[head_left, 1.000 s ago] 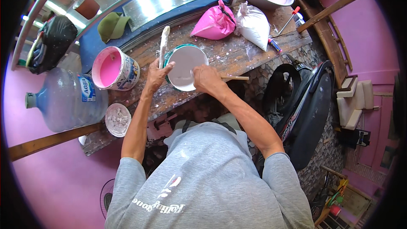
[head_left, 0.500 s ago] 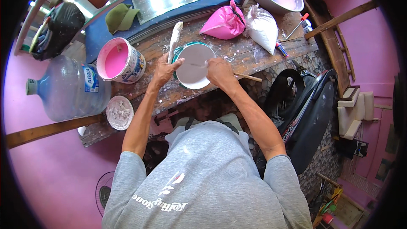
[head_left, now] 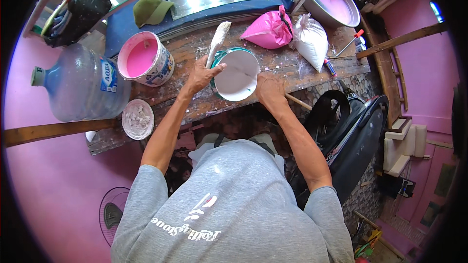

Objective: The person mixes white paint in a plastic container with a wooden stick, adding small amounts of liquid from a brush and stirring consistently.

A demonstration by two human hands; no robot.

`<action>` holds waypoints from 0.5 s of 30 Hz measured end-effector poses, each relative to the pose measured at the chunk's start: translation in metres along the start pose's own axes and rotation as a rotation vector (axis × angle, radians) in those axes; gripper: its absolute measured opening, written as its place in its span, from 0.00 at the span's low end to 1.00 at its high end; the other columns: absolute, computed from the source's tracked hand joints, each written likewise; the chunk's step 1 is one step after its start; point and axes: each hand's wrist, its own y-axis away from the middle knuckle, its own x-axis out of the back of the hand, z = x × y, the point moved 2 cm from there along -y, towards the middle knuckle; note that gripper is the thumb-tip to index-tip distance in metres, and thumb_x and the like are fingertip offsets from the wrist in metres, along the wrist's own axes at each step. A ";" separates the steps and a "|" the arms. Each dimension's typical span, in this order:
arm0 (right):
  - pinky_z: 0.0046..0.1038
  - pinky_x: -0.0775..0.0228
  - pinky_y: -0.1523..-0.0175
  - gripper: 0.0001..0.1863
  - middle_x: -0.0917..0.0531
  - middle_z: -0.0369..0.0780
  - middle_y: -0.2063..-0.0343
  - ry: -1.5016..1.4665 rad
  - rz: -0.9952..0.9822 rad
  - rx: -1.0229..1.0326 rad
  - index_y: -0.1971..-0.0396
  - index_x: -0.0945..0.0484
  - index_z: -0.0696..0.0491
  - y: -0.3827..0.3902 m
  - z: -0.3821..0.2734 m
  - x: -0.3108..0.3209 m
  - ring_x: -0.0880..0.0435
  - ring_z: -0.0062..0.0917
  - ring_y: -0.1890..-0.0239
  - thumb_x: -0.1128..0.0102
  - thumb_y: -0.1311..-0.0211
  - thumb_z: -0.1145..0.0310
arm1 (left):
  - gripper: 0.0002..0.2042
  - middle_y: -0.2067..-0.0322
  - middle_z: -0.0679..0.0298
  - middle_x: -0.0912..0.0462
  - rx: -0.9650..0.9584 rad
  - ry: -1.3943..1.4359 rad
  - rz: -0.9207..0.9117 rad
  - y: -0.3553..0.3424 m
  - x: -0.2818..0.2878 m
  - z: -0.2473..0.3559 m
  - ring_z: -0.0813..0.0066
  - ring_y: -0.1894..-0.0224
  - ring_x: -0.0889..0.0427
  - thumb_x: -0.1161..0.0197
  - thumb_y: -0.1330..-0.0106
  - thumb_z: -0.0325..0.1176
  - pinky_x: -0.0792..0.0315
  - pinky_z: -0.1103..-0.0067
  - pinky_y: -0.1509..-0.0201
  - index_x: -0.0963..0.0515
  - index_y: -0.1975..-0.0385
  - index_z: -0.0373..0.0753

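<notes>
A small bucket (head_left: pixel 237 75) with a green outer side and pale greyish-white contents stands near the front edge of the wooden bench. At its left rim my left hand (head_left: pixel 201 74) is closed round a white-crusted paintbrush (head_left: pixel 218 40) that points up and away, with the thumb lying against the bucket. My right hand (head_left: pixel 271 89) is closed in a fist at the right rim. It grips a thin wooden stick (head_left: pixel 298 101), whose bare end sticks out to the lower right; a thin part reaches over the contents.
Left are a bucket of pink paint (head_left: pixel 141 58), a tub of whitish lumps (head_left: pixel 138 119) and a large water bottle (head_left: pixel 80 85). Behind stand a pink bag (head_left: pixel 268 30), a white bag (head_left: pixel 312 41) and a pink-filled basin (head_left: pixel 348 12). A motorbike (head_left: pixel 358 141) is close on the right.
My right hand has moved rightward with the stick, from over the bucket's contents to its right rim. My left hand keeps its hold on the paintbrush. The whole view has shifted slightly.
</notes>
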 end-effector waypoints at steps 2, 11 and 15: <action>0.42 0.27 0.60 0.11 0.18 0.51 0.74 -0.004 -0.080 0.038 0.73 0.20 0.57 0.007 -0.004 -0.009 0.18 0.45 0.67 0.52 0.46 0.70 | 0.15 0.73 0.71 0.24 -0.025 0.006 -0.014 -0.002 -0.001 -0.001 0.85 0.70 0.27 0.33 0.41 0.39 0.31 0.83 0.66 0.25 0.63 0.36; 0.44 0.27 0.61 0.11 0.19 0.52 0.73 -0.078 0.015 -0.002 0.75 0.20 0.58 0.004 0.005 0.001 0.18 0.45 0.67 0.50 0.48 0.69 | 0.14 0.72 0.70 0.22 0.050 -0.064 -0.012 -0.002 0.001 -0.001 0.85 0.69 0.26 0.33 0.41 0.39 0.31 0.83 0.66 0.24 0.62 0.36; 0.44 0.27 0.62 0.10 0.19 0.51 0.75 -0.145 -0.189 0.078 0.77 0.21 0.57 0.013 0.004 -0.026 0.18 0.45 0.68 0.47 0.49 0.67 | 0.14 0.72 0.70 0.23 0.000 -0.004 -0.002 -0.003 -0.005 0.003 0.85 0.71 0.27 0.33 0.41 0.39 0.31 0.83 0.66 0.24 0.63 0.36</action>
